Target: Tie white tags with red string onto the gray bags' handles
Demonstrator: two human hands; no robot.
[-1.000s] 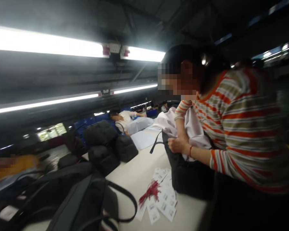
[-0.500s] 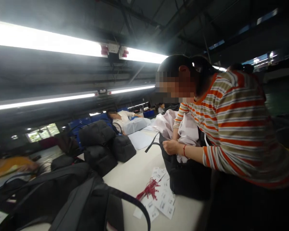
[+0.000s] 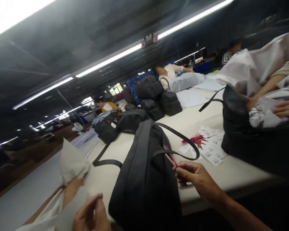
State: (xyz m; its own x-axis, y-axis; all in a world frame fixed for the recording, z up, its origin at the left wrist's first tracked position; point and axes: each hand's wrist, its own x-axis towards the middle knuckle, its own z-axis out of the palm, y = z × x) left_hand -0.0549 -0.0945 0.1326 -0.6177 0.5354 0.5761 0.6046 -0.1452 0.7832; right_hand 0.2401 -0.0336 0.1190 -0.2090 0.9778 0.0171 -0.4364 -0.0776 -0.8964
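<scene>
Bag: the black bag (image 3: 144,160) is between the two hands, near the tabletop (image 3: 197,118) edge. This placement puts its handle (image 3: 190,142) within easy reach of the right hand.
Right hand: the right hand (image 3: 195,178) grips a red cord (image 3: 175,164) between thumb and fingertips, just beside the bag's flank. A fingertip pinch suits so thin a part; a full fist would hide it.
Cord: runs from the fingertips up toward the handle base. How it is fastened cannot be told. A pale strip lies alongside it, too small to identify.
Handle: arches above the right hand, leaving the fingers access from below.
Left hand: the left hand (image 3: 91,216) is raised on the other side of the bag, fingers bent toward the thumb. Whether it grips anything cannot be told.
Tags: white tags (image 3: 214,150) are spread beyond the right hand, with a red bundle (image 3: 195,140) beside them, both probably kept there for short reach.
Right-side co-worker: beyond the right hand, a co-worker's hand (image 3: 287,109) rests on pale cloth (image 3: 267,112) at a second bag (image 3: 233,110).
Left-side co-worker: beyond the left hand, another person's hand (image 3: 73,189) is at a white sheet (image 3: 72,160).
Stack: several black bags (image 3: 150,93) are piled beyond the bag.
</scene>
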